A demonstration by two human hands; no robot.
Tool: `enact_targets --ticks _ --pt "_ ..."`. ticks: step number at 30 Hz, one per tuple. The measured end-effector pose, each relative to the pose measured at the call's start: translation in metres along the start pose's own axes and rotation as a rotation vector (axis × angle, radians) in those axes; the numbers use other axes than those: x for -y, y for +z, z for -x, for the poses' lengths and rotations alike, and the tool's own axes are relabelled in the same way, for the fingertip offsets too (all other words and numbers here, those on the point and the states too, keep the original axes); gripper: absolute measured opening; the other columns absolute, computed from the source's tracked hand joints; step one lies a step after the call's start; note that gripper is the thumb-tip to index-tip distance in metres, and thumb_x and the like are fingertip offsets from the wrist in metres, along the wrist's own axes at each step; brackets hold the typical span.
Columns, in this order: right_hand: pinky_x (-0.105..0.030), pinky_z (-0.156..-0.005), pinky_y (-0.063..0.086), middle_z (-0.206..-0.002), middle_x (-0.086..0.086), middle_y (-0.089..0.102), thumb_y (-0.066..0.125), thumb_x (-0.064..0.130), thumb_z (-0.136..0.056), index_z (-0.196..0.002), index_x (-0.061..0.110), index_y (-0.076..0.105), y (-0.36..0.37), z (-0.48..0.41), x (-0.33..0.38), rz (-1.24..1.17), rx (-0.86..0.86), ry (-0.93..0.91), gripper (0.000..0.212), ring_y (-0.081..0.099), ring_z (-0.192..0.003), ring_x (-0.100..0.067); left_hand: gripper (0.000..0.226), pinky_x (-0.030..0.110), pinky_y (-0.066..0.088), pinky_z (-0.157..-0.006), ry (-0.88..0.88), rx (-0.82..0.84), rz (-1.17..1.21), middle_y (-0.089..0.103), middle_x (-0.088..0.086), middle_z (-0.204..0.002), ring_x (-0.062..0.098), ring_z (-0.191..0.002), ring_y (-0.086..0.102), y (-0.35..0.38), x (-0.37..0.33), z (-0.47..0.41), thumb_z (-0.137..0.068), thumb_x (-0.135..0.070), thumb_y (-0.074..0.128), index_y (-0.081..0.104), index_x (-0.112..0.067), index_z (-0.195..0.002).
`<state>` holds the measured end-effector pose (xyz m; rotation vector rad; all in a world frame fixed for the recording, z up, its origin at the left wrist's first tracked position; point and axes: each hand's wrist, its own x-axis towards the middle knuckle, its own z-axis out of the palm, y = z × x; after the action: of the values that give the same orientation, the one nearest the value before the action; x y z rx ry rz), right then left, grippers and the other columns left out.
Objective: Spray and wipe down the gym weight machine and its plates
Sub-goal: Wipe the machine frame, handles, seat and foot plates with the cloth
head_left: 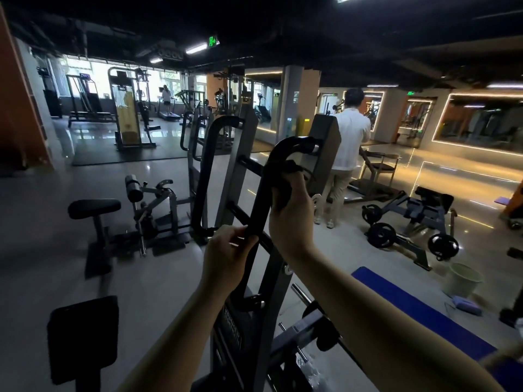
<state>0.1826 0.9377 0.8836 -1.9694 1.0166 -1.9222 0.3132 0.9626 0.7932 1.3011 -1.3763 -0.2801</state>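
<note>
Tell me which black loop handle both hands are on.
The nearer handle: right hand grips it through a dark cloth, left hand lower down. The farther handle is untouched.

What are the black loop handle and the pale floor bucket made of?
Black loop handle: probably steel tube, matte black coating; smoothly bent, dull sheen. Pale bucket: likely plastic; thin rim, even colour, slight gloss.

The machine's handle (258,210) stands ahead — a seat (94,208) to its left, a bucket (458,287) and mat (418,309) to its right.
</note>
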Motion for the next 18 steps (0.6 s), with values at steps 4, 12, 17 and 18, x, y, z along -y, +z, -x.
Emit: enact_targets --ticks 4,12,17,18 --pt "-0.033 -0.094 0.056 -0.128 -0.002 0.054 0.065 0.006 -0.095 -0.123 0.022 0.059 -0.004 0.043 -0.018 0.100 0.226 0.043 0.032 0.056 -0.115 -0.016 0.027 0.028 0.058 -0.066 0.024 0.002 0.059 0.068 -0.009 -0.096 0.002 -0.081 0.069 0.001 0.004 0.003 -0.095 -0.043 0.070 0.075 -0.019 -0.108" --pt "-0.020 -0.099 0.039 -0.134 -0.015 0.046 0.075 0.020 -0.091 -0.127 0.020 0.070 -0.008 -0.054 0.008 0.302 -0.059 -0.175 0.037 0.039 -0.121 -0.021 0.024 0.037 0.061 -0.082 -0.003 0.048 0.074 0.072 -0.005 -0.108 0.009 -0.097 0.069 -0.006 0.017 0.014 -0.098 -0.029 0.067 0.071 -0.020 -0.120" --pt "-0.023 -0.109 0.040 -0.136 -0.012 0.042 0.073 0.011 -0.091 -0.125 0.021 0.071 0.005 -0.013 -0.010 0.176 -0.017 -0.149 0.036 0.039 -0.129 -0.023 0.025 0.035 0.061 -0.084 -0.053 0.056 0.092 0.072 -0.005 -0.110 0.008 -0.099 0.069 -0.008 0.022 0.022 -0.098 -0.031 0.066 0.070 -0.020 -0.120" --pt "-0.022 -0.109 0.041 -0.135 -0.011 0.043 0.074 0.009 -0.090 -0.124 0.021 0.072 0.007 0.003 -0.017 0.177 0.005 -0.146 0.035 0.039 -0.128 -0.022 0.025 0.034 0.061 -0.086 -0.067 0.058 0.104 0.072 -0.006 -0.112 0.008 -0.101 0.069 -0.008 0.022 0.025 -0.098 -0.029 0.066 0.070 -0.021 -0.121"
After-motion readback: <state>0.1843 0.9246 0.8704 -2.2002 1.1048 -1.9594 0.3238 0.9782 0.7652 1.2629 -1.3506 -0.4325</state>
